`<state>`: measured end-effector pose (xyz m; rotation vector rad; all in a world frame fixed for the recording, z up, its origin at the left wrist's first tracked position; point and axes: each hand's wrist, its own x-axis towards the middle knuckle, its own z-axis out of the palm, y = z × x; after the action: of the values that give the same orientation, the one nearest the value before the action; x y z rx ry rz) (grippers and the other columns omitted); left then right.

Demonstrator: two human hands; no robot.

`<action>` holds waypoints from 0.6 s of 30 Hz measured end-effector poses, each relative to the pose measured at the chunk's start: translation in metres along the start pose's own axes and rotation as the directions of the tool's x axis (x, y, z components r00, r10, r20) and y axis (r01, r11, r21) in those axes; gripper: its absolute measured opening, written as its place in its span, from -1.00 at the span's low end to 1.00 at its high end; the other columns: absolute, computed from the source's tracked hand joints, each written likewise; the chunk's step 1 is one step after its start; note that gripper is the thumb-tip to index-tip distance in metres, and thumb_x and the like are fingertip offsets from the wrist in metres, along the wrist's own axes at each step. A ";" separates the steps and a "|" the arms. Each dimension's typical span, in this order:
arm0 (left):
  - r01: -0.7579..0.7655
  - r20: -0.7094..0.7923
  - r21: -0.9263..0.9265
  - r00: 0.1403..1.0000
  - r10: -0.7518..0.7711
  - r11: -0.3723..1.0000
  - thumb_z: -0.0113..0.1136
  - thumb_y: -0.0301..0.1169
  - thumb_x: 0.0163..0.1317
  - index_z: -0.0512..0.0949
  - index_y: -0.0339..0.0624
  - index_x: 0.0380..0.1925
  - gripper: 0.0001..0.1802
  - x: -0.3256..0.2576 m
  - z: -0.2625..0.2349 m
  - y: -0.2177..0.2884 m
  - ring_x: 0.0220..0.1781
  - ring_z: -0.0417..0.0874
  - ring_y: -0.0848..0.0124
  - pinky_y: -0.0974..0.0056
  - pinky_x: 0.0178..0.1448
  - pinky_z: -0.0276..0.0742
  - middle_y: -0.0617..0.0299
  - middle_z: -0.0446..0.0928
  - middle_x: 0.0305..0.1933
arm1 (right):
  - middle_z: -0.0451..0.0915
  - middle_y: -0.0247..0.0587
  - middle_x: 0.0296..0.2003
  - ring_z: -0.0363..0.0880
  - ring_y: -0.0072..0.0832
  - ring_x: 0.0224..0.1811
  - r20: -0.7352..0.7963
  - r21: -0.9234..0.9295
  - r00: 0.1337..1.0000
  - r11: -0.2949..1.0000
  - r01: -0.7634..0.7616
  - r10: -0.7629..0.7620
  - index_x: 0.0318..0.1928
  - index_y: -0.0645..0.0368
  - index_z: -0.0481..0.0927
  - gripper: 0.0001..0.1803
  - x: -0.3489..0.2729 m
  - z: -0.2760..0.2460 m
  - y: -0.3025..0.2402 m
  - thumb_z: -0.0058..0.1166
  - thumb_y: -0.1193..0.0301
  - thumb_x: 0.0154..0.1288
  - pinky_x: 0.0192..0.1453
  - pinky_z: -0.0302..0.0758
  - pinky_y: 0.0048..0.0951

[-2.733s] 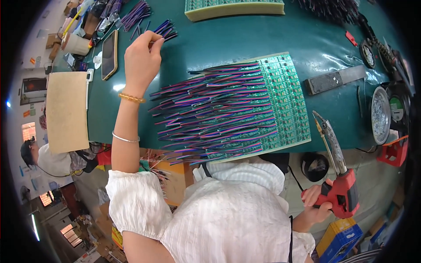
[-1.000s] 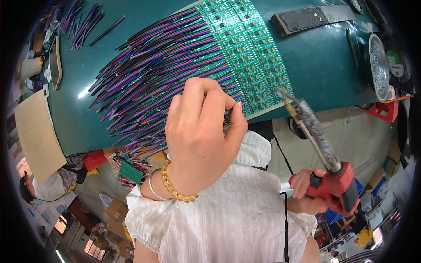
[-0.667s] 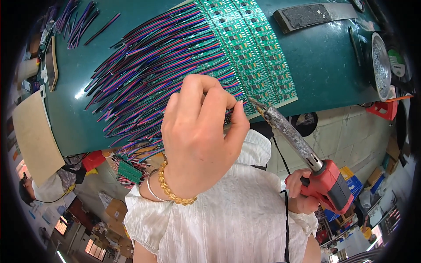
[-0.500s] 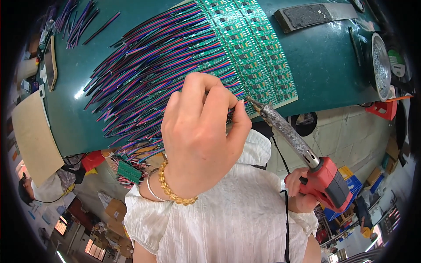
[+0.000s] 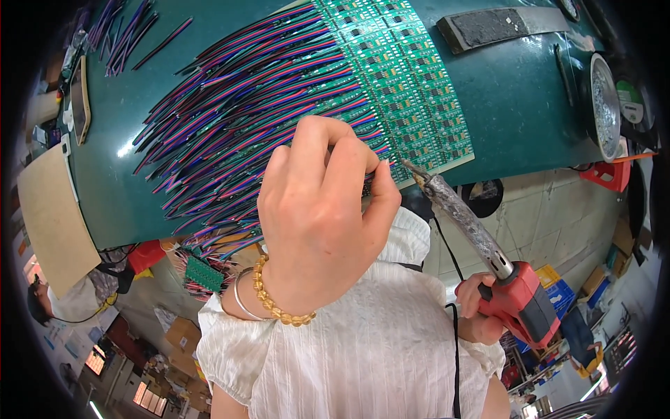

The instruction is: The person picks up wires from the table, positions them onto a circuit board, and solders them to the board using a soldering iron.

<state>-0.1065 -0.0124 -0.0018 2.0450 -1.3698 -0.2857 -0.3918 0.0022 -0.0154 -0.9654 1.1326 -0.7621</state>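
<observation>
Lowered since the earlier frame, my red-handled soldering iron (image 5: 481, 241), fisted in my right hand (image 5: 476, 314), meets the green circuit-board panel (image 5: 398, 84) at the table's near edge, where my left hand (image 5: 317, 216) fingertips pinch thin, limp wire.

Dark teal table (image 5: 530, 105) across the top. Green circuit board panel (image 5: 398, 84) upper centre, with purple, blue, red and black striped wires (image 5: 237, 119) fanning left. Red-handled soldering iron (image 5: 520, 304) lower right.
</observation>
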 end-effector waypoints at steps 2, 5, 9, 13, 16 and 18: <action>0.000 0.000 0.000 1.000 0.000 1.000 0.31 -0.66 -0.03 0.54 -0.20 -0.50 -0.84 0.000 0.000 -0.001 -0.56 0.31 0.56 0.42 -0.55 0.19 0.26 0.45 -0.31 | 0.59 -0.28 -0.59 0.57 -0.51 -0.59 0.090 -0.098 0.994 0.994 -0.045 0.054 -0.46 0.24 0.56 -0.52 0.004 -0.009 0.002 0.30 0.01 0.16 -0.50 0.45 -0.50; -0.015 -0.008 0.006 1.000 0.015 1.000 0.31 -0.67 -0.04 0.54 -0.20 -0.50 -0.84 -0.001 0.001 0.000 -0.55 0.32 0.55 0.42 -0.55 0.20 0.26 0.45 -0.31 | 0.59 -0.31 -0.58 0.57 -0.52 -0.59 0.254 -0.126 0.958 0.978 0.166 -0.130 -0.44 0.25 0.58 -0.51 0.014 -0.014 0.006 0.28 0.00 0.17 -0.47 0.46 -0.51; -0.024 -0.013 0.014 1.000 0.024 1.000 0.31 -0.67 -0.04 0.53 -0.20 -0.50 -0.83 -0.001 0.002 0.000 -0.54 0.33 0.53 0.41 -0.54 0.20 0.25 0.45 -0.31 | 0.60 -0.34 -0.57 0.60 -0.54 -0.55 0.358 -0.135 0.928 0.978 0.161 -0.103 -0.40 0.25 0.62 -0.51 0.017 -0.024 0.007 0.32 -0.01 0.13 -0.45 0.48 -0.52; -0.024 -0.014 0.005 1.000 0.024 1.000 0.31 -0.67 -0.04 0.53 -0.20 -0.50 -0.83 -0.001 0.002 -0.002 -0.54 0.33 0.52 0.40 -0.55 0.20 0.25 0.45 -0.32 | 0.60 -0.36 -0.56 0.63 -0.50 -0.50 0.162 -0.240 0.964 0.956 -0.169 0.211 -0.39 0.18 0.64 -0.49 0.005 -0.013 -0.015 0.33 -0.08 0.09 -0.44 0.48 -0.52; -0.031 -0.018 0.005 0.999 0.031 1.000 0.31 -0.67 -0.05 0.53 -0.20 -0.50 -0.83 -0.001 0.002 -0.002 -0.54 0.32 0.52 0.39 -0.55 0.20 0.25 0.45 -0.32 | 0.61 -0.37 -0.57 0.62 -0.50 -0.53 0.313 -0.290 0.935 0.954 -0.074 0.168 -0.43 0.17 0.62 -0.51 0.010 -0.026 -0.009 0.25 -0.06 0.14 -0.45 0.49 -0.51; -0.039 -0.017 0.009 0.999 0.040 0.999 0.31 -0.67 -0.05 0.53 -0.20 -0.50 -0.83 -0.001 0.002 0.000 -0.54 0.32 0.52 0.40 -0.55 0.20 0.25 0.45 -0.32 | 0.61 -0.37 -0.56 0.61 -0.52 -0.53 0.323 -0.259 0.945 0.965 0.045 0.042 -0.43 0.19 0.61 -0.51 0.009 -0.027 0.004 0.25 -0.04 0.14 -0.44 0.49 -0.51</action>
<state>-0.1077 -0.0126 -0.0039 2.0203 -1.4017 -0.2452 -0.4150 -0.0111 -0.0257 -1.2653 0.9535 -0.4345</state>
